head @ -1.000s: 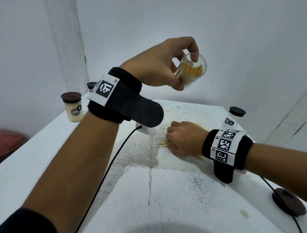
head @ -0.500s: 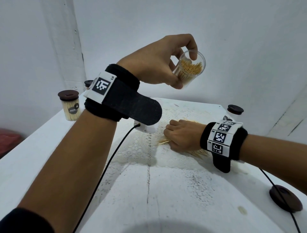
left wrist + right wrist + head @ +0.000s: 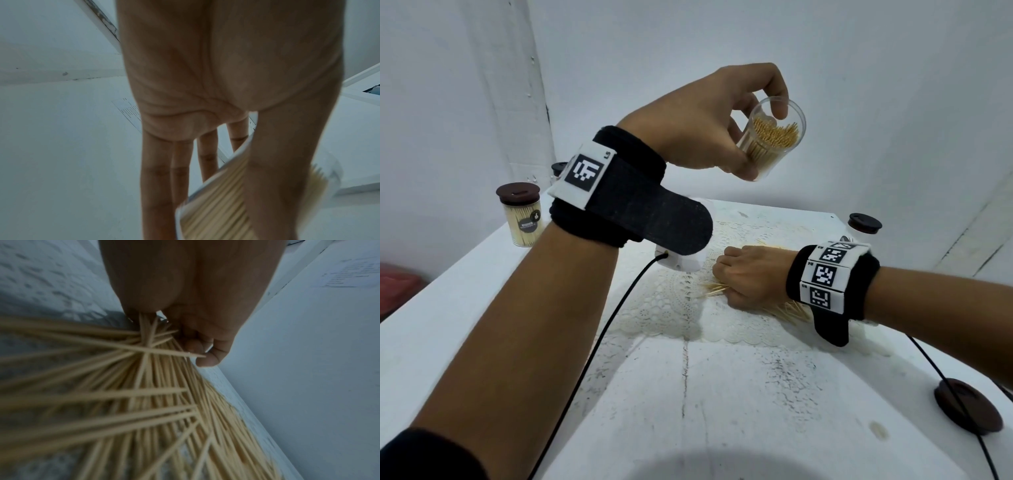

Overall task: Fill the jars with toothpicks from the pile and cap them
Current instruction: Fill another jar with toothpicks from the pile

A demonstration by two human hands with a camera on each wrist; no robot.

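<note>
My left hand [image 3: 722, 130] holds a clear uncapped jar [image 3: 774, 140] high above the table, tilted with its mouth toward me; it is partly filled with toothpicks. The left wrist view shows the same jar [image 3: 222, 194] between thumb and fingers. Down on the lace mat [image 3: 671, 308], my right hand [image 3: 746, 277] is curled over the toothpick pile [image 3: 787, 310], gripping a bunch of toothpicks [image 3: 148, 339] in its fist. Loose sticks fan out beneath it.
A full, capped jar [image 3: 522, 216] stands at the table's back left, with another cap top behind my left wrist. A capped jar [image 3: 863, 226] stands at the back right. A loose dark lid [image 3: 967, 407] lies near the right front edge. Cables trail from both wrists.
The left hand has kept the jar raised and tilted its mouth slightly more toward me. The right hand stays clenched on the pile, almost unmoved.
</note>
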